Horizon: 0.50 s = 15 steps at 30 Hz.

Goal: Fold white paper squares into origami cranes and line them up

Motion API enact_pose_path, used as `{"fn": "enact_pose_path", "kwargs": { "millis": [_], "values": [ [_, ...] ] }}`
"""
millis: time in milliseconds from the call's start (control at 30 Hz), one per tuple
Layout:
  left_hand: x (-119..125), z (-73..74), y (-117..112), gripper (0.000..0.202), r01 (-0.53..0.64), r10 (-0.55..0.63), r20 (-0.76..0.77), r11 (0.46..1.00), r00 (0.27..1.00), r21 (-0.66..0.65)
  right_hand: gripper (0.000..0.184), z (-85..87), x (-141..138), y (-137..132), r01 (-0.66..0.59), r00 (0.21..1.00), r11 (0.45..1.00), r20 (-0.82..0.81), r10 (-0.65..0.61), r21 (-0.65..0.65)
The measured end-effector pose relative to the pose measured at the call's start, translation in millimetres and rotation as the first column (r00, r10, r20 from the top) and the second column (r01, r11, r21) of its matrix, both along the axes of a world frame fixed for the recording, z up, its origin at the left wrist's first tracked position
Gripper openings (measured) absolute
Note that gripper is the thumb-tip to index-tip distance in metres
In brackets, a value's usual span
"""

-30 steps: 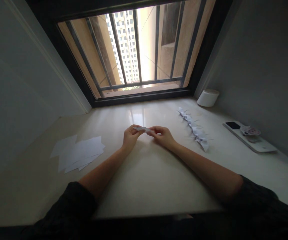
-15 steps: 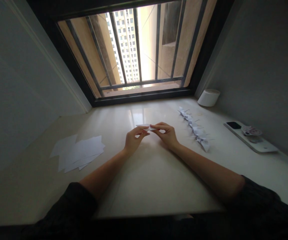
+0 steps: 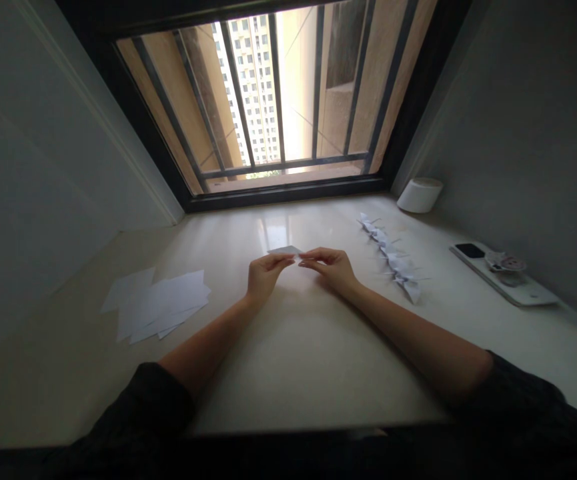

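As seen from the head-worn camera, loose white paper sheets lie overlapping at far left on a polished cream stone ledge, below a barred window. Right of the sheets, near the ledge's centre, the left hand is partly closed, its thumb and fingertips pinching the left end of a small folded white paper. That paper is held just above the ledge between both hands. The right hand, also partly closed, meets its right end with thumb and forefinger, the fingers curled. Further right, folded paper figures form a tight, pointed row, just beside the right hand's side. Beyond them stand a white cylindrical container in the corner and, lying against the wall, a white smartphone.
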State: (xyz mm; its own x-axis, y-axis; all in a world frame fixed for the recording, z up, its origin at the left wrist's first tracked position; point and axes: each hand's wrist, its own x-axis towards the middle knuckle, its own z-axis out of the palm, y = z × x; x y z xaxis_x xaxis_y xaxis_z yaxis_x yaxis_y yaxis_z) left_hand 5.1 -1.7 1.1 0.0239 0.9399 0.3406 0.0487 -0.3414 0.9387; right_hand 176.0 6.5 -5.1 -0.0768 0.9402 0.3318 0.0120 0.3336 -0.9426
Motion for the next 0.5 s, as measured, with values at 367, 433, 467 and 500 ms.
{"fn": "enact_pose_path", "kwargs": {
  "millis": [367,433,467,500],
  "values": [
    [2.0,4.1,-4.3,0.017,0.011,-0.01,-0.041,1.0,0.999,0.023,0.025,1.5,-2.5,-1.2,-0.032,0.999,0.999,-0.002,0.032,0.001],
    [2.0,3.5,-4.3,0.019,0.01,-0.01,-0.037,1.0,0.999,0.005,0.024,0.3,-3.3,-0.8,-0.025,0.999,1.0,-0.023,0.024,-0.007],
    [2.0,3.0,-4.2,0.019,0.012,-0.012,-0.033,1.0,0.999,-0.004,0.024,-0.2,-3.5,-0.8,-0.022,0.999,1.0,-0.025,0.022,-0.009],
    [2.0,2.5,-3.9,0.02,0.012,-0.012,-0.031,1.0,0.999,-0.011,0.024,-0.7,-3.5,-0.9,-0.02,1.0,1.0,-0.024,0.02,-0.007]
  ]
}}
